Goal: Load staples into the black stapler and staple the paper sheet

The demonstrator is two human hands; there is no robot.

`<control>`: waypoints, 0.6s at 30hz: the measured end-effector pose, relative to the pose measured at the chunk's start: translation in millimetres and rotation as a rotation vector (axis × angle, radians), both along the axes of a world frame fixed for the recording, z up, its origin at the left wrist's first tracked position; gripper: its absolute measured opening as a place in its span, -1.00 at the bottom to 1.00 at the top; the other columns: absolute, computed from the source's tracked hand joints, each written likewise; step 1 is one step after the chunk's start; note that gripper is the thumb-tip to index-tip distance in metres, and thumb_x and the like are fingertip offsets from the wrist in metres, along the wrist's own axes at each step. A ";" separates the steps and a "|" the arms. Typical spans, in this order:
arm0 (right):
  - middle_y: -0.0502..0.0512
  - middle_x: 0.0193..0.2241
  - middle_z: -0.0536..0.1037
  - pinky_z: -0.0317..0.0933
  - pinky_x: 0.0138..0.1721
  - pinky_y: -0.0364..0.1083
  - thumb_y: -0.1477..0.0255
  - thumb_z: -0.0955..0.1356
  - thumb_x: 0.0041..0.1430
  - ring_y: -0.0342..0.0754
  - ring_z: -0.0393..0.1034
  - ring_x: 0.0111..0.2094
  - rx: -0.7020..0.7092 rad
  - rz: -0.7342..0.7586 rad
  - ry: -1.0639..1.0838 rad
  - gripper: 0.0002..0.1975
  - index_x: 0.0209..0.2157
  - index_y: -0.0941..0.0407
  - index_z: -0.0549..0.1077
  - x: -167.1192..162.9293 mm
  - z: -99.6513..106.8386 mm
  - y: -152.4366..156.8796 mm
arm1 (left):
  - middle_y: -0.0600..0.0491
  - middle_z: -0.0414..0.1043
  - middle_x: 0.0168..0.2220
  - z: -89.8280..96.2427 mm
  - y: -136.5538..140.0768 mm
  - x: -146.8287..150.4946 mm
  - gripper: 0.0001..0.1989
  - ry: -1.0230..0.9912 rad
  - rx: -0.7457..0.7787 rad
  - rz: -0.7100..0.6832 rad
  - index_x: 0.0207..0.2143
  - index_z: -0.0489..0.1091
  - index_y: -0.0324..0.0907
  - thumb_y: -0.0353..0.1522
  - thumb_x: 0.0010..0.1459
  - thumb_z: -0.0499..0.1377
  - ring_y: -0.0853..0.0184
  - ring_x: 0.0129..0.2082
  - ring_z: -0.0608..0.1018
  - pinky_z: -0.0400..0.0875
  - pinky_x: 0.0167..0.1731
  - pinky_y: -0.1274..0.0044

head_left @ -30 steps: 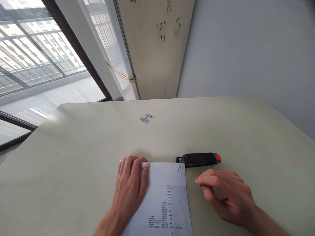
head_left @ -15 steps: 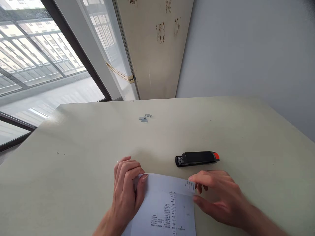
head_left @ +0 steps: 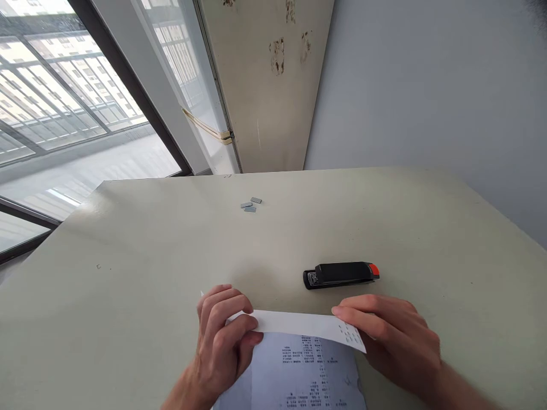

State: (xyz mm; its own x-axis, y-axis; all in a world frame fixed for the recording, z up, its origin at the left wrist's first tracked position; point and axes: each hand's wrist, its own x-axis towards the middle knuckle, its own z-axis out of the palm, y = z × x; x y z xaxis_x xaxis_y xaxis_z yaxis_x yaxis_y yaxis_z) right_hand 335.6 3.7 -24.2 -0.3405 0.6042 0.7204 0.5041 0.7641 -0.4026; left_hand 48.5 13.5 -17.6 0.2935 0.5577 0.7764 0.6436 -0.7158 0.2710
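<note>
Printed paper (head_left: 307,370) hangs between my hands over the near side of the table, its top edge bent over toward me as a white strip. Several small staple-like marks line the strip's right end. My left hand (head_left: 226,336) pinches the upper left edge between thumb and curled fingers. At the upper right, my right hand (head_left: 391,336) has its fingers on the bent edge; its thumb is hidden behind the paper. A black stapler (head_left: 346,274) with a red end lies just beyond the paper, touched by neither hand.
Several short grey staple strips (head_left: 255,200) lie farther back on the pale table (head_left: 171,245). A tiny loose staple-like bit (head_left: 98,266) is at the left. Behind are a glass window (head_left: 64,85), a stained door panel (head_left: 265,114) and a grey wall (head_left: 427,85).
The paper's top edge has bent over toward me, and its right corner has moved right. My right hand has closed on that edge; my left hand keeps its hold, slightly lower.
</note>
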 end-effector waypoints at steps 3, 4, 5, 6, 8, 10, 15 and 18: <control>0.02 -0.34 0.67 0.37 -0.44 -0.19 0.65 0.40 0.28 -0.15 0.55 -0.47 0.013 -0.019 -0.013 -0.71 -0.03 0.06 0.55 2.8 -0.8 -0.3 | 0.05 0.47 -0.38 0.5 0.4 0.3 -0.79 0.014 0.011 0.020 -0.26 0.34 -0.03 -0.31 0.50 0.00 0.25 -0.36 0.52 0.51 -0.20 0.30; 0.03 -0.33 0.67 0.37 -0.44 -0.19 0.65 0.40 0.27 -0.15 0.56 -0.47 0.011 -0.017 -0.011 -0.70 -0.03 0.06 0.55 3.5 -1.4 -0.4 | 0.05 0.47 -0.38 0.6 0.4 0.3 -0.79 0.020 0.013 0.023 -0.27 0.33 -0.03 -0.32 0.49 0.01 0.26 -0.36 0.52 0.51 -0.19 0.30; 0.03 -0.33 0.67 0.38 -0.44 -0.19 0.65 0.40 0.27 -0.15 0.56 -0.47 0.007 -0.015 -0.003 -0.70 -0.02 0.06 0.55 3.9 -2.2 -0.5 | 0.05 0.47 -0.38 0.7 0.3 0.3 -0.79 0.025 0.015 0.022 -0.28 0.33 -0.04 -0.33 0.49 0.01 0.26 -0.36 0.52 0.51 -0.19 0.30; 0.03 -0.33 0.68 0.38 -0.44 -0.19 0.65 0.40 0.28 -0.15 0.56 -0.47 0.001 -0.011 0.004 -0.69 -0.02 0.06 0.55 4.1 -3.1 -0.6 | 0.05 0.47 -0.38 0.8 0.2 0.2 -0.79 0.026 0.017 0.020 -0.29 0.33 -0.04 -0.36 0.47 0.03 0.26 -0.37 0.52 0.51 -0.19 0.30; 0.02 -0.33 0.69 0.39 -0.43 -0.19 0.63 0.39 0.29 -0.14 0.58 -0.46 -0.013 -0.001 0.014 -0.71 -0.01 0.05 0.54 3.5 -4.8 -1.1 | 0.05 0.47 -0.39 1.5 -0.2 0.1 -0.79 0.012 0.017 0.016 -0.32 0.32 -0.05 -0.41 0.44 0.04 0.27 -0.37 0.51 0.51 -0.21 0.31; -0.01 -0.35 0.70 0.40 -0.40 -0.18 0.58 0.39 0.32 -0.14 0.60 -0.44 -0.044 -0.001 0.009 -0.74 -0.01 0.04 0.51 1.4 -5.4 -1.7 | 0.03 0.46 -0.39 3.1 -0.4 0.3 -0.77 -0.014 0.002 0.027 -0.36 0.29 -0.06 -0.43 0.43 0.04 0.27 -0.36 0.50 0.51 -0.22 0.30; -0.07 -0.43 0.68 0.40 -0.41 -0.16 0.58 0.37 0.32 -0.13 0.61 -0.47 -0.147 0.052 0.000 -0.79 -0.08 0.03 0.49 -5.3 -3.0 -2.0 | 0.02 0.43 -0.39 5.6 -0.4 1.1 -0.71 -0.082 0.033 0.049 -0.43 0.20 -0.08 -0.42 0.43 0.03 0.27 -0.36 0.48 0.51 -0.27 0.29; -0.01 -0.41 0.69 0.40 -0.43 -0.15 0.63 0.37 0.31 -0.11 0.60 -0.47 -0.088 0.078 0.039 -0.78 -0.08 0.08 0.52 -4.9 -2.7 -0.7 | 0.08 0.43 -0.36 -4.3 -2.7 -3.0 -0.73 -0.077 0.014 0.071 -0.42 0.11 -0.07 -0.41 0.39 0.06 0.27 -0.38 0.47 0.51 -0.28 0.27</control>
State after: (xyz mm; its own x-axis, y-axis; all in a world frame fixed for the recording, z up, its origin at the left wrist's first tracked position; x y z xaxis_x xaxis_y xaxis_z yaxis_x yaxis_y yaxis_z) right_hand 330.8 3.1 -26.9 -0.3614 0.6385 0.6795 0.4274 0.7611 -0.4878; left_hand 45.5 10.7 -21.9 0.1926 0.5643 0.8028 0.6706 -0.6729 0.3122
